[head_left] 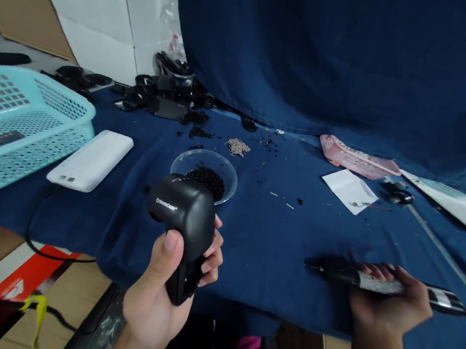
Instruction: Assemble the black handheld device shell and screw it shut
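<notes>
In my left hand [158, 306] is a black handheld device [188, 206] marked "SilverCrest". My thumb lies along its near side and the fingers wrap behind its handle. A clear round tub [234, 183] stands just beyond it, partly hidden, with many tiny black pieces [210, 181] inside, probably screws. At the right, my right hand [393, 303] is closed around a corded electric screwdriver [338, 273], whose thin bit points left, low over the blue cloth. Behind the tub lies a small heap of tiny silvery pieces [237, 146].
A turquoise basket [54, 139] and a white power bank [90, 160] with a cable are at left. Black plastic parts [166, 94] pile up at the back. A pink basket [358, 158], white paper [350, 190] and a small black part [397, 193] lie right on the blue cloth [265, 249].
</notes>
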Demonstrator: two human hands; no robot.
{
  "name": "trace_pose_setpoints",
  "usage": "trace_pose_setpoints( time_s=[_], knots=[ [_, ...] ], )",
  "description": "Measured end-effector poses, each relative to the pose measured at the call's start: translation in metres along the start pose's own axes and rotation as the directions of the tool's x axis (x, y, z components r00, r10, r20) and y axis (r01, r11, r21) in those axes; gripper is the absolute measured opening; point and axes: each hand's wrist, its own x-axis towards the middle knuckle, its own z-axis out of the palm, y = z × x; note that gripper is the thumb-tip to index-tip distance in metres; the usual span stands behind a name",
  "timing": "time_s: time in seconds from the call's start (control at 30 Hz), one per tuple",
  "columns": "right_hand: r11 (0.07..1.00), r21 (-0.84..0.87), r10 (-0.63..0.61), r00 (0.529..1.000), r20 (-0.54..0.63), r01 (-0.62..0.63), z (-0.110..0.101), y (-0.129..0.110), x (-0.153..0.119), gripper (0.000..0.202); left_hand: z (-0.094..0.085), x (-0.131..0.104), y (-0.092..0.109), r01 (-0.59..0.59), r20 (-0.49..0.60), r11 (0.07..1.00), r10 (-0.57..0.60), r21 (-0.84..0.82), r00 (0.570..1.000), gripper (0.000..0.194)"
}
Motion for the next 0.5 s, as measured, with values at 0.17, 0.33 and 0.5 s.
trace_pose_setpoints(
  time_s=[0.17, 0.33, 0.5],
  knots=[
    [0.996, -0.092, -0.011, 1.000, -0.014, 0.009, 0.004, 0.001, -0.001, 0.012, 0.003, 0.003, 0.004, -0.069, -0.063, 0.995, 0.073, 0.069, 0.995, 0.050],
    [0.930, -0.366, 0.039, 0.999, 0.029, -0.025, 0.010, 0.003, 0.009, 0.032, -0.030, 0.000, 0.038, -0.152, -0.183, 0.982, 0.171, 0.114, 0.968, 0.054],
    [0.797, -0.595, 0.284, 0.935, 0.215, -0.105, 0.018, 0.009, 0.038, 0.073, -0.084, -0.012, 0.099, -0.364, -0.356, 0.862, 0.483, 0.353, 0.800, 0.032]
  ],
)
